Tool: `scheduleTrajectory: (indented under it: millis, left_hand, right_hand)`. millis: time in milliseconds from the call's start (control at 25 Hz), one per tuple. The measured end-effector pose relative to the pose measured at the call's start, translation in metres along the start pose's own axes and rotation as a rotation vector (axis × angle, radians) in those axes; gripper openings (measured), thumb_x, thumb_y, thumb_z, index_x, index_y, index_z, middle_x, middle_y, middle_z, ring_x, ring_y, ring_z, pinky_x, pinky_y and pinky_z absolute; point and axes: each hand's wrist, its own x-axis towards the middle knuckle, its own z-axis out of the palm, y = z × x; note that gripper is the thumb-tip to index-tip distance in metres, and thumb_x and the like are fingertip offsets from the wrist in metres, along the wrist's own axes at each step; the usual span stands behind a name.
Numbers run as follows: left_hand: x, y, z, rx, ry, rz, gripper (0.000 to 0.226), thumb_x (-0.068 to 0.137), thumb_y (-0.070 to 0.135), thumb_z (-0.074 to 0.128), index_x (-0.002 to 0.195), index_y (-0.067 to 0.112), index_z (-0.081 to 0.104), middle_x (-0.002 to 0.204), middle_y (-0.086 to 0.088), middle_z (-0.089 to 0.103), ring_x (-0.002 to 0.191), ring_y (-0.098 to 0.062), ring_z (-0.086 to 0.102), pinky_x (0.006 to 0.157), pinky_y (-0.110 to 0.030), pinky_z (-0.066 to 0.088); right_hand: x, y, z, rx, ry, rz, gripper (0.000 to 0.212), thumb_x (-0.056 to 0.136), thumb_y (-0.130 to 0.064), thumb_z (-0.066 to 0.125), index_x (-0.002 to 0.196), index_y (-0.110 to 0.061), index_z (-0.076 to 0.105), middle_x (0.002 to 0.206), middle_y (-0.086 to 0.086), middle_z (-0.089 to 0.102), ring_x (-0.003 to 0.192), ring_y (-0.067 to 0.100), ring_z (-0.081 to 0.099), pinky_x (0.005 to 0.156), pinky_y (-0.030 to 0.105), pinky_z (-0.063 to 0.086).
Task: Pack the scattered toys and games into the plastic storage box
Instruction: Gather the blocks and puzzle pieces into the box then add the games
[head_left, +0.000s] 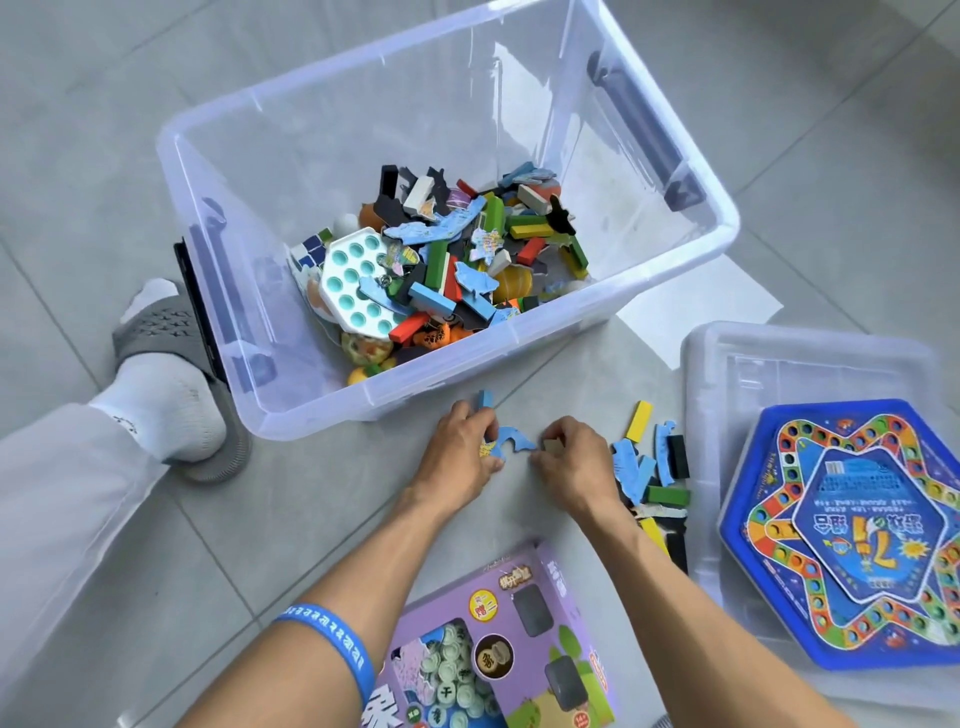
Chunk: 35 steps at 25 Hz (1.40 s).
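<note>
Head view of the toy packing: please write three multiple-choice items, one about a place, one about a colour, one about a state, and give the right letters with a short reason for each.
1. Where does the blue hexagonal game board lie?
A. inside the storage box
B. on the clear lid
C. under the purple chess box

2. What colour is the wristband on the left forearm?
A. blue
B. red
C. green

3. What are the hands doing?
A. both resting flat on the floor
B. both lifting the storage box
C. both gripping small pieces on the floor

Answers:
1 B, the board rests on the clear lid to the right of the storage box.
2 A, the band is blue with pale marks.
3 C, the left hand holds a blue puzzle piece and the right hand pinches a small pale piece.
</note>
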Motion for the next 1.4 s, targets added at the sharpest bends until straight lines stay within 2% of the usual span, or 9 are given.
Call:
scheduleTrajectory:
  millis: [240, 440, 680, 800, 920, 1000, 1080, 1200, 1400]
  left_hand:
    - [-0.012, 0.012, -0.002, -0.156, 0.079, -0.161, 0.027, 0.071, 0.017, 0.082, 0.079, 0.017, 0.056, 0.081, 0.001, 0.065, 0.069, -0.018, 0.058, 0.052, -0.019, 0.036]
    - [-0.06, 0.051, -0.037, -0.421, 0.197, -0.126, 0.028, 0.069, 0.022, 0.082, 0.073, 0.021, 0.055, 0.067, 0.01, 0.058, 0.061, -0.009, 0.052, 0.058, -0.025, 0.044]
    - [-0.114, 0.116, -0.145, -0.631, 0.484, 0.069, 0.029, 0.071, 0.02, 0.083, 0.073, 0.019, 0.055, 0.065, 0.011, 0.055, 0.061, -0.003, 0.051, 0.058, -0.017, 0.044]
    - [-0.093, 0.136, -0.222, -0.625, 0.579, 0.093, 0.024, 0.07, 0.02, 0.082, 0.081, 0.02, 0.061, 0.08, 0.008, 0.062, 0.074, -0.008, 0.057, 0.072, -0.027, 0.054]
    - [-0.075, 0.14, -0.273, -0.198, 0.528, 0.005, 0.038, 0.076, 0.029, 0.075, 0.111, 0.023, 0.064, 0.12, -0.003, 0.059, 0.109, -0.021, 0.058, 0.092, -0.03, 0.048]
    - [-0.087, 0.137, -0.268, -0.218, 0.632, 0.024, 0.027, 0.081, 0.026, 0.066, 0.107, 0.022, 0.066, 0.112, 0.0, 0.065, 0.099, -0.019, 0.063, 0.083, -0.027, 0.049]
    - [-0.109, 0.131, -0.227, -0.412, 0.7, 0.077, 0.011, 0.083, 0.019, 0.063, 0.092, 0.02, 0.068, 0.085, 0.007, 0.069, 0.075, -0.01, 0.065, 0.068, -0.022, 0.05]
    - [-0.123, 0.103, -0.125, -0.464, 0.515, -0.016, 0.009, 0.082, 0.014, 0.062, 0.084, 0.02, 0.068, 0.071, 0.009, 0.066, 0.065, -0.006, 0.062, 0.066, -0.021, 0.05]
    - [-0.1, 0.039, -0.003, -0.177, 0.079, -0.353, 0.017, 0.081, 0.021, 0.059, 0.096, 0.02, 0.067, 0.091, 0.001, 0.073, 0.091, -0.025, 0.068, 0.077, -0.03, 0.05]
  right_hand:
    - [-0.009, 0.003, -0.006, 0.554, 0.01, 0.245, 0.002, 0.085, -0.012, 0.063, 0.084, -0.01, 0.063, 0.07, 0.009, 0.064, 0.049, 0.021, 0.05, 0.046, 0.027, 0.041]
    - [-0.052, -0.008, -0.034, 1.137, 0.107, 0.432, 0.013, 0.088, -0.003, 0.052, 0.078, -0.011, 0.054, 0.06, 0.006, 0.044, 0.044, 0.016, 0.036, 0.042, 0.026, 0.035]
    - [-0.128, -0.131, -0.101, 1.521, 0.04, 0.111, 0.02, 0.079, 0.005, 0.041, 0.071, -0.01, 0.052, 0.06, 0.006, 0.042, 0.04, 0.014, 0.031, 0.038, 0.021, 0.028]
    - [-0.137, -0.213, -0.151, 1.369, -0.058, -0.016, 0.012, 0.084, -0.004, 0.049, 0.079, -0.011, 0.056, 0.069, 0.006, 0.051, 0.052, 0.017, 0.047, 0.048, 0.026, 0.046]
    - [-0.128, -0.252, -0.185, 0.783, 0.041, -0.098, 0.021, 0.087, -0.023, 0.057, 0.106, -0.015, 0.059, 0.092, 0.001, 0.057, 0.09, 0.024, 0.059, 0.084, 0.042, 0.056]
    - [-0.125, -0.241, -0.181, 0.522, 0.268, -0.277, 0.034, 0.083, -0.021, 0.058, 0.116, -0.02, 0.063, 0.101, -0.007, 0.06, 0.096, 0.015, 0.057, 0.087, 0.028, 0.048]
    - [-0.127, -0.196, -0.156, 0.557, 0.406, -0.361, 0.026, 0.08, -0.017, 0.055, 0.099, -0.029, 0.068, 0.092, -0.014, 0.068, 0.085, 0.012, 0.063, 0.077, 0.03, 0.053]
    - [-0.114, -0.092, -0.095, 0.597, 0.427, -0.08, 0.016, 0.075, -0.021, 0.056, 0.081, -0.031, 0.066, 0.08, -0.009, 0.069, 0.077, 0.023, 0.069, 0.074, 0.045, 0.058]
    - [-0.093, 0.02, -0.023, 0.136, 0.237, 0.137, 0.023, 0.082, -0.017, 0.061, 0.103, -0.018, 0.07, 0.1, 0.004, 0.072, 0.096, 0.028, 0.066, 0.077, 0.031, 0.046]
